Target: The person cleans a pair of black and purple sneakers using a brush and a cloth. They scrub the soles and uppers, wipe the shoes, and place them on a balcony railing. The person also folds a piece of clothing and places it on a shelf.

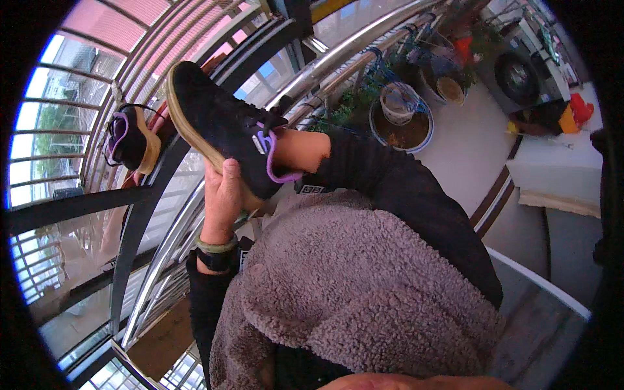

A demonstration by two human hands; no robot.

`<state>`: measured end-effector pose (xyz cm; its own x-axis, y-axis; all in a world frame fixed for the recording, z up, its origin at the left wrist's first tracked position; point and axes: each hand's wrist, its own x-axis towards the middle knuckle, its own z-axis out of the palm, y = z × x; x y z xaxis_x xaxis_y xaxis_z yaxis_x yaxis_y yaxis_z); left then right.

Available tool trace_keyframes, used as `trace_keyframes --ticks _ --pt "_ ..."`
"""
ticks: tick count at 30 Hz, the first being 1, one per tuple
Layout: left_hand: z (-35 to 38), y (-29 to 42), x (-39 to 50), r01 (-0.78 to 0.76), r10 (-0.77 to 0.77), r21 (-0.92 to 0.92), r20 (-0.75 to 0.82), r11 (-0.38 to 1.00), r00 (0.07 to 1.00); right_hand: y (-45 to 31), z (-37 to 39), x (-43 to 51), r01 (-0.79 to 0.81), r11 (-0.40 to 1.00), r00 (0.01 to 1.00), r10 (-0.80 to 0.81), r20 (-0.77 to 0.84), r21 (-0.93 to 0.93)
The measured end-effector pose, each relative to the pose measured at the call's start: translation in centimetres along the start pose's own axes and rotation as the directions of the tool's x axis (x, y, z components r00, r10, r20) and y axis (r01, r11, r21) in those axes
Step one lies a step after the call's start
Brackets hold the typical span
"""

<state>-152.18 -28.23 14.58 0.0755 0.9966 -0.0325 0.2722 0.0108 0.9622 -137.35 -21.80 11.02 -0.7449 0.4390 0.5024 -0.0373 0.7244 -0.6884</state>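
A black lace-up shoe (209,107) with a tan sole and purple collar lining is raised in front of me, tilted with its toe towards the window. My left hand (224,195) grips the sole near the heel, thumb along its edge. My right wrist (302,151) goes into the shoe's opening, so the right hand itself is hidden inside. By the barred window, a matching black shoe (129,139) rests near the sill, its tan sole facing right.
A shiny metal rail (351,44) runs close beyond the raised shoe. Blue hangers (378,61) hang near it. On the floor stand a basin of soil (404,139) and a white bucket (397,105). A front-loading washing machine (516,75) is at the far right.
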Motion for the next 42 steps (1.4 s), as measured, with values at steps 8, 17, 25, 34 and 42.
trace_keyframes --ticks 8,17,25,34,42 --pt "0.2 -1.1 -0.5 -0.178 0.162 0.161 0.107 0.971 0.981 -1.6 -2.5 -5.6 0.059 0.990 0.995 -0.068 -0.068 -0.129" --pt "-2.7 -1.5 -0.9 -0.082 0.071 -0.299 -0.047 0.951 0.996 -3.3 -1.1 -3.4 0.039 0.999 0.987 -0.034 -0.155 0.029" --pt "-3.2 0.8 0.4 -0.088 0.080 -0.032 -0.192 0.996 0.978 -3.6 -1.7 -3.6 0.027 0.960 0.959 -0.104 -0.263 -0.279" --pt "-6.8 -0.2 -0.6 -0.168 0.170 0.030 -0.190 0.985 0.967 -3.3 -16.1 -2.5 -0.202 0.793 0.933 -0.023 -0.358 -0.575" --pt "-9.9 -5.9 -4.8 -0.064 0.238 0.545 -0.255 0.836 0.937 -1.3 -20.2 4.3 -0.239 0.769 0.934 0.015 -0.356 -0.593"
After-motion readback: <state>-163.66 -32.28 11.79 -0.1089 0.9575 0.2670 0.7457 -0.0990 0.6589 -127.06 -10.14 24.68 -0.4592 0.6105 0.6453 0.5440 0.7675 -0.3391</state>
